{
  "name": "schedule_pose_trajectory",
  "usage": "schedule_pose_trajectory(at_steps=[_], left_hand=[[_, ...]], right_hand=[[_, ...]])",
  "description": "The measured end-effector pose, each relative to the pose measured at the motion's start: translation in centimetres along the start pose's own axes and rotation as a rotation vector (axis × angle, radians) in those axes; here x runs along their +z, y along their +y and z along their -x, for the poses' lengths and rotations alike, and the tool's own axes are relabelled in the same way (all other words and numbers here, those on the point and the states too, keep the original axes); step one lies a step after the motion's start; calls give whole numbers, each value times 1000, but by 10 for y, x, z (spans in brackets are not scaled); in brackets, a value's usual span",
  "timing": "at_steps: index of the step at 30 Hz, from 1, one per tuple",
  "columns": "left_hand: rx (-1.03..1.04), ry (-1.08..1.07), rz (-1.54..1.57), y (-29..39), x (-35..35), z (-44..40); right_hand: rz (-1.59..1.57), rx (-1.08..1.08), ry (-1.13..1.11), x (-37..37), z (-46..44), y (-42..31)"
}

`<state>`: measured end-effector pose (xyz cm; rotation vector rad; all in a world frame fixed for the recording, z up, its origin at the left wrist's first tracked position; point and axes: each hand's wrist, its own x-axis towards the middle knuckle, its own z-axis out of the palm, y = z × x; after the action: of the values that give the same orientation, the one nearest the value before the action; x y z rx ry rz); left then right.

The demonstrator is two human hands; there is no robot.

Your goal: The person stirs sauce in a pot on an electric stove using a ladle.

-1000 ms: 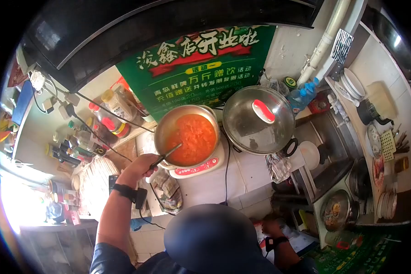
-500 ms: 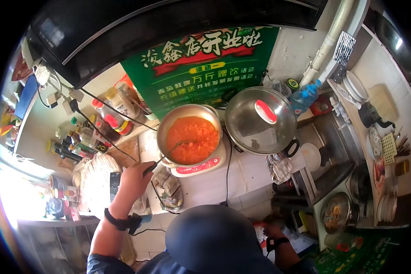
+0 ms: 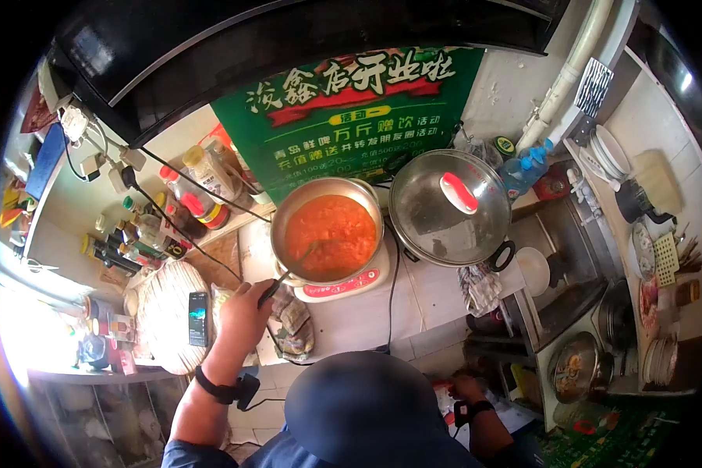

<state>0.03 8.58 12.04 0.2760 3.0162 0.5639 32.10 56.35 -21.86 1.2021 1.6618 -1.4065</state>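
Observation:
My left hand (image 3: 246, 313) is closed round the dark handle of a spatula (image 3: 274, 288), whose far end dips into a red, chunky sauce (image 3: 334, 234). That sauce fills much of a steel pot (image 3: 282, 221) standing on a white and red electric cooker (image 3: 343, 287). At the lower right, my right hand (image 3: 466, 388) hangs low beside my body, near a white and red item; its fingers are dark and small, so their hold is unclear. A glass-lidded pan (image 3: 444, 222) with a red knob stands right of the pot.
A phone (image 3: 199, 318) lies on a round wooden board (image 3: 168, 331) at the left. Bottles (image 3: 199, 204) line the back left, with a cable hanging before them. Folded cloth (image 3: 292, 324) lies below the cooker. At right are a sink (image 3: 565, 253), a white plate (image 3: 533, 271) and shelves of dishes.
My left hand has shifted slightly with the spatula, whose end has moved within the sauce. The view has drifted a little, and more of the phone shows. My right hand stays low.

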Motion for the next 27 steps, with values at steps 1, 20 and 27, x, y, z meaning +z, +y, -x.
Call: schedule_pose_trajectory(at_steps=[1, 20, 27], left_hand=[[-7, 10, 4, 0, -3, -1], [-430, -523, 792, -67, 37, -92], [-191, -359, 313, -21, -3, -56]], right_hand=[[-4, -12, 23, 1, 1, 3], [-189, 40, 25, 14, 9, 4], [93, -172, -31, 6, -21, 49]])
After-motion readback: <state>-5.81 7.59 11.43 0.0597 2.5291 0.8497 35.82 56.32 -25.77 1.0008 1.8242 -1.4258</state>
